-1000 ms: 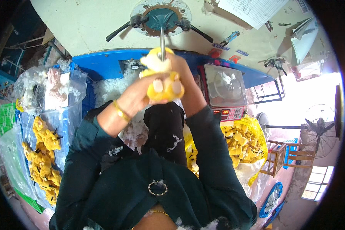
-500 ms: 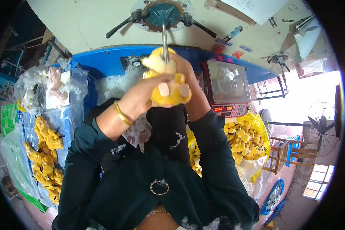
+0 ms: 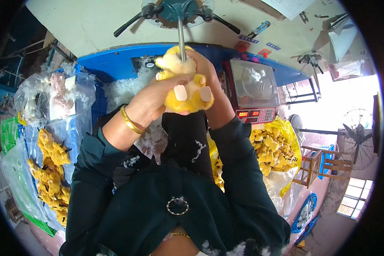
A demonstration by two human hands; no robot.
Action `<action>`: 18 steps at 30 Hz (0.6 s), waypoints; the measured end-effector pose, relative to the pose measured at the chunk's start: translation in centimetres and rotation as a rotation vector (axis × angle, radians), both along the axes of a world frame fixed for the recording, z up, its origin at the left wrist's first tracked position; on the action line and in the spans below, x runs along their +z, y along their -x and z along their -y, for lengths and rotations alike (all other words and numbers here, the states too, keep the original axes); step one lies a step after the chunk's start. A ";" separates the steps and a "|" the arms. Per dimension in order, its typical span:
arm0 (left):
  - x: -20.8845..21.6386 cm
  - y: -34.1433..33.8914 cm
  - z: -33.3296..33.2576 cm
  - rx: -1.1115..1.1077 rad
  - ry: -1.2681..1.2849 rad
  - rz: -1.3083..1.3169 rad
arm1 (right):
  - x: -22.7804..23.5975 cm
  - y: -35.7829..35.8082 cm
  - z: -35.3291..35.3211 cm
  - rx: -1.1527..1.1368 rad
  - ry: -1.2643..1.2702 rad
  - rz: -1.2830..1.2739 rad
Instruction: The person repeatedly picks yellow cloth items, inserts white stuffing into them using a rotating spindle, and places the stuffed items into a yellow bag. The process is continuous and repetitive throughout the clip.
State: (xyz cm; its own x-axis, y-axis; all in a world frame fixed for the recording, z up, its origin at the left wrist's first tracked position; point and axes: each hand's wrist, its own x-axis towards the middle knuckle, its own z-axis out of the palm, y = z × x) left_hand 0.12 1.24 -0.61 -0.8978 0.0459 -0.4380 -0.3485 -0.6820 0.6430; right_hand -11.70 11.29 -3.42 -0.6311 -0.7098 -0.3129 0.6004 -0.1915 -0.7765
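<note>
A yellow plush toy (image 3: pixel 191 100) with a paler face and light foot pads is held between both my hands. My left hand (image 3: pixel 160 96), below a gold bangle, wraps the toy's left side with the thumb across its belly. My right hand (image 3: pixel 205 70) grips its right side and head, fingers partly hidden behind it. A thin metal tube (image 3: pixel 181 40) comes down from the dark green fitting (image 3: pixel 179 9) of the machine, and its lower end meets the toy's face area. Whether the tube goes inside is hard to make out.
A red scale (image 3: pixel 254 91) with white fluff on its pan stands to the right. Below it a yellow bag (image 3: pixel 281 147) holds many plush pieces. Further plush pieces (image 3: pixel 51 170) lie on plastic at the left. Loose white stuffing (image 3: pixel 123 87) sits below the blue machine edge (image 3: pixel 115 64).
The plush toy and both hands have shifted slightly up in view, along with the machine. My grip on the toy looks much the same.
</note>
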 end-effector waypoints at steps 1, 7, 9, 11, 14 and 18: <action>0.1 -0.2 -0.1 -0.001 -0.007 -0.002 | -0.6 0.0 -0.1 0.014 0.013 -0.049; 0.1 -0.5 0.1 -0.047 0.008 -0.005 | -1.0 -0.4 -0.5 0.034 -0.095 -0.439; 0.2 -0.8 0.0 -0.049 0.022 -0.002 | -0.9 -0.9 -0.8 0.022 -0.020 -0.343; 0.2 -1.2 0.0 -0.064 0.004 -0.016 | -1.3 -1.0 -1.0 0.012 0.089 -0.272; 0.1 -1.5 -0.1 -0.135 0.036 0.024 | -1.7 -1.0 -1.6 0.037 -0.289 -0.988; -0.9 -3.6 -0.5 -0.186 0.048 -0.045 | -2.8 -2.8 -3.8 -0.192 -0.133 -0.349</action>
